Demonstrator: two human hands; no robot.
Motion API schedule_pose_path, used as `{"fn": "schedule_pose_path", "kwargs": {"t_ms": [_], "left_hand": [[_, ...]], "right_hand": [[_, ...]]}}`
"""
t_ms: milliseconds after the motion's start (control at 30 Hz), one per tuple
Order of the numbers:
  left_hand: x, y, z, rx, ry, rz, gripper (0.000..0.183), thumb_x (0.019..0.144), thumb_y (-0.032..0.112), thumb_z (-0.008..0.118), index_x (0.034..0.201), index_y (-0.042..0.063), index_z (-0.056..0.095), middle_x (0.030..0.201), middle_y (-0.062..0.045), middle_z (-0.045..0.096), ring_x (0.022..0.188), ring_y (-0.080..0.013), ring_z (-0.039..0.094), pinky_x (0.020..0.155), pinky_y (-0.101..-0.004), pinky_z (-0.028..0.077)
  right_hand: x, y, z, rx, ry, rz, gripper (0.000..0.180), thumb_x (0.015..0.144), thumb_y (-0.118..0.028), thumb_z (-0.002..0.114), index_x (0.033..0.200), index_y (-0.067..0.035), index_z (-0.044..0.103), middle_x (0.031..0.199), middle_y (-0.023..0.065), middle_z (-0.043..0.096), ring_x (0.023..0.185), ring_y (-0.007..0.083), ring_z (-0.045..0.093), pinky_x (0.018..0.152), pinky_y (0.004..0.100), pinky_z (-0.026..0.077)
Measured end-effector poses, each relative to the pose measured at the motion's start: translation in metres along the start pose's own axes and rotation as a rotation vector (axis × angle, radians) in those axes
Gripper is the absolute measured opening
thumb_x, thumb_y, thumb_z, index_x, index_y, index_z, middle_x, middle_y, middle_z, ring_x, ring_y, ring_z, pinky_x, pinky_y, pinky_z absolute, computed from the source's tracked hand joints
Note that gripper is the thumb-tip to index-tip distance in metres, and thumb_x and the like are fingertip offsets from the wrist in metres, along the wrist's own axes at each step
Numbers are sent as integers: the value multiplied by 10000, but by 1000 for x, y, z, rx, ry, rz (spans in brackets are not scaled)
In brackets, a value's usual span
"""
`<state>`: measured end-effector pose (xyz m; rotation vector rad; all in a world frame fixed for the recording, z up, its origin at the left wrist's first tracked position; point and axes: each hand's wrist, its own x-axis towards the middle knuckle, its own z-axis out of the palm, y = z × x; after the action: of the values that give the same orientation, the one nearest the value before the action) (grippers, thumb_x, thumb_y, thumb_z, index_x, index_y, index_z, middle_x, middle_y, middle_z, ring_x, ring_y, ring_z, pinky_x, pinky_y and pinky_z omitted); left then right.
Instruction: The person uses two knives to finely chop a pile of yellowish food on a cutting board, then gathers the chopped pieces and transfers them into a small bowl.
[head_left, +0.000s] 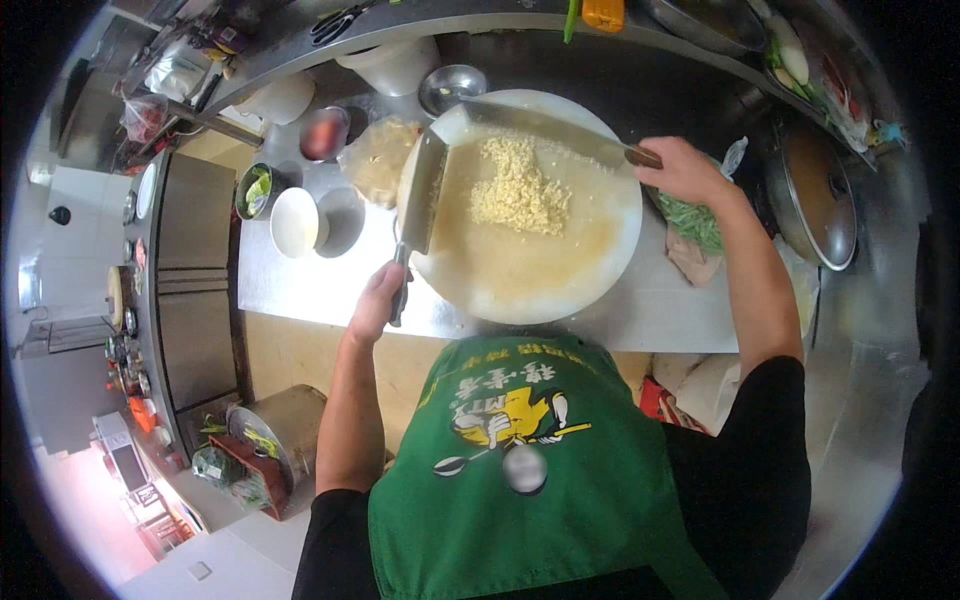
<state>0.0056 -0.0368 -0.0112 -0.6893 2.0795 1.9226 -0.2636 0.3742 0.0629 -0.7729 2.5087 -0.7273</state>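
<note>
A pile of finely chopped pale-yellow food (521, 191), possibly garlic, lies on the round white cutting board (517, 277). My left hand (379, 296) grips the handle of a cleaver (430, 191), its blade tilted steeply at the board's left side. In my right hand (686, 171) is the wooden handle of a second cleaver (547, 127). That blade stretches leftward across the far part of the board, behind the pile. Small bits lie along its near edge. Whether either blade touches the board, I cannot tell.
Left of the board stand a white bowl (295, 223), a dark container of green leaves (257, 191) and a plastic bag (382, 161). A metal bowl (452, 88) sits behind. Cut green vegetables (690, 223) and a lidded pan (814, 195) are at right. A shelf (480, 21) overhangs the far side.
</note>
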Motion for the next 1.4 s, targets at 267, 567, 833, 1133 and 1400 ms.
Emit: {"fn": "schedule_pose_path", "kwargs": {"t_ms": [267, 567, 833, 1133, 1400], "left_hand": [[-2, -3, -2, -57, 10, -58, 385, 1022, 426, 423, 937, 81, 571, 634, 28, 486, 519, -62, 431, 472, -220, 344], [2, 3, 30, 1, 123, 26, 301, 1011, 324, 464, 881, 76, 574, 626, 34, 454, 534, -55, 427, 485, -230, 351], [-4, 5, 81, 99, 56, 160, 260, 995, 292, 473, 864, 85, 560, 608, 41, 431, 502, -53, 374, 456, -229, 309], [-30, 49, 112, -75, -119, 137, 291, 997, 298, 436, 902, 36, 518, 594, -12, 485, 475, -129, 450, 449, -289, 370], [-20, 42, 122, -126, -86, -19, 380, 994, 350, 407, 897, 3, 530, 585, -76, 493, 490, -169, 487, 498, -329, 408]], "right_hand": [[25, 6, 35, -332, 119, 44, 260, 851, -306, 654, 946, -64, 646, 876, 178, 675, 824, 352, 659, 729, 458, 517], [-58, -49, 71, -35, 90, 188, 274, 852, -293, 638, 978, -51, 630, 876, 163, 668, 838, 342, 650, 718, 436, 504], [-132, -105, 193, 506, 379, 346, 251, 841, -109, 572, 1077, -28, 543, 868, 187, 604, 823, 362, 614, 727, 422, 484], [-107, -172, 218, 1240, 314, 465, 112, 926, -167, 563, 956, -74, 507, 721, -10, 495, 549, 70, 484, 440, 211, 396], [-113, -201, 217, 1404, 374, 421, 165, 976, -239, 545, 910, -103, 479, 688, -18, 463, 504, 65, 450, 412, 219, 360]]}}
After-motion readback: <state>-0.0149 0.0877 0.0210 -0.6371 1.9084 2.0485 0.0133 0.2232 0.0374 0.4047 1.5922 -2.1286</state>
